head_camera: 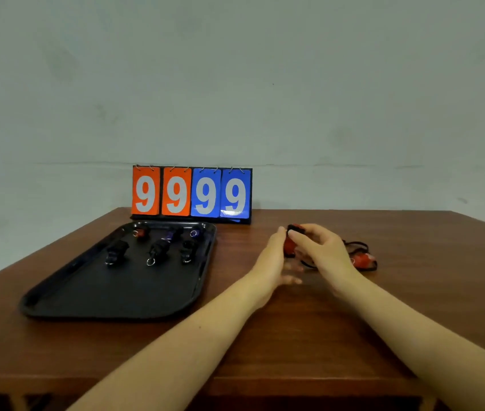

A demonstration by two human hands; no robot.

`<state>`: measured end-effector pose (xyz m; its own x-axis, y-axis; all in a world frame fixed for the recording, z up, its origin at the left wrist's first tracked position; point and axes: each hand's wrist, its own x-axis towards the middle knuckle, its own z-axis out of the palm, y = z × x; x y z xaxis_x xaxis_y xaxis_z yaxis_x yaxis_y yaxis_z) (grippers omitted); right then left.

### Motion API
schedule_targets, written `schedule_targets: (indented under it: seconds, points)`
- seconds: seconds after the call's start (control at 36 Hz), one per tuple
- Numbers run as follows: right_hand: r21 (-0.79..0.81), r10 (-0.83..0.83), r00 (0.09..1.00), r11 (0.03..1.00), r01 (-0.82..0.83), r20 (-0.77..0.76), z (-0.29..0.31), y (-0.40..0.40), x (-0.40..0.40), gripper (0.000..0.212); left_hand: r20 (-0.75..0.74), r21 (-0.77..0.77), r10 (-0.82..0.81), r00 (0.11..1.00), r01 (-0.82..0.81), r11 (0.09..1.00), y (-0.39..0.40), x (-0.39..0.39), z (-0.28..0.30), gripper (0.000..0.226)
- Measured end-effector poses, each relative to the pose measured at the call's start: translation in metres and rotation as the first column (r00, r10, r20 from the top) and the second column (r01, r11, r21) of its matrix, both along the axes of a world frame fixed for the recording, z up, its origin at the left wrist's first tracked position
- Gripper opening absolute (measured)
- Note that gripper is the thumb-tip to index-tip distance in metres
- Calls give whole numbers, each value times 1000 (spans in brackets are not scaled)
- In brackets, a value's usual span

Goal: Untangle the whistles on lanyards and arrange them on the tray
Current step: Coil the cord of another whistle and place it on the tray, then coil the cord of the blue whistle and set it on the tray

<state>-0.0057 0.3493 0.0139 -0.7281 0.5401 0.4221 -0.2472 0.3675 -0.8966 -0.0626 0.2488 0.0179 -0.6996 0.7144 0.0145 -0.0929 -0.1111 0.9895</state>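
A black tray [93,295] lies on the left of the table with several whistles in its far half, among them three black ones in a row [158,250]. To its right, my right hand [321,247] pinches a red whistle [290,246] from above. My left hand [276,259] is at the whistle's left side, thumb up against it, lower fingers spread and blurred. A black lanyard [356,246] trails right from behind my right hand to a second red whistle [364,260] lying on the table.
A flip scoreboard [191,192] reading 9999 in orange and blue stands behind the tray at the table's far edge. The wooden table [294,336] ends close to me at the bottom; a pale wall stands behind.
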Motion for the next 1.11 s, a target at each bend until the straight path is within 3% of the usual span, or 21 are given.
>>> schedule_targets:
  seconds: [0.06, 0.11, 0.22, 0.33, 0.47, 0.61, 0.75, 0.81, 1.0, 1.11]
  points:
    - [-24, -4, 1000, 1000, 4, 4, 3, -4, 3, 22, -190, -137, 45, 981, -72, 988, -6, 4, 3, 44]
    - [-58, -15, 1000, 998, 14, -7, 7, -10, 3, 22, -430, -208, 65, 900, -169, 963, -19, 0, 1, 48]
    - [-65, 9, 1000, 998, -8, 21, 6, -35, 3, 24, -635, -217, 83, 768, -281, 935, -69, -12, -6, 45]
    - [-61, 77, 993, 996, -72, 84, 3, -70, 2, 23, -619, -129, 154, 770, -293, 947, -125, -23, -2, 33]
    - [-31, 146, 982, 989, -144, 119, 10, -107, -9, 21, -750, -84, 198, 631, -387, 918, -173, -33, 17, 21]
    - [-44, 230, 962, 973, -226, 150, 23, -149, -40, 21, -857, -149, 232, 459, -653, 742, -232, -75, 19, 19]
    - [-193, 351, 916, 929, -315, 194, 26, -190, -87, 24, -841, -246, 305, 446, -819, 519, -296, -124, -13, 24]
    - [-205, 380, 893, 919, -336, 241, 22, -201, -103, 24, -830, -307, 291, 476, -824, 476, -308, -133, -24, 29]
    - [-311, 452, 800, 885, -346, 394, 11, -250, -150, 25, -736, -254, 444, 511, -817, 519, -311, -141, -26, 35]
    - [-40, 301, 819, 945, -324, 488, 6, -265, -162, 34, -701, -232, 499, 509, -825, 516, -312, -141, -29, 35]
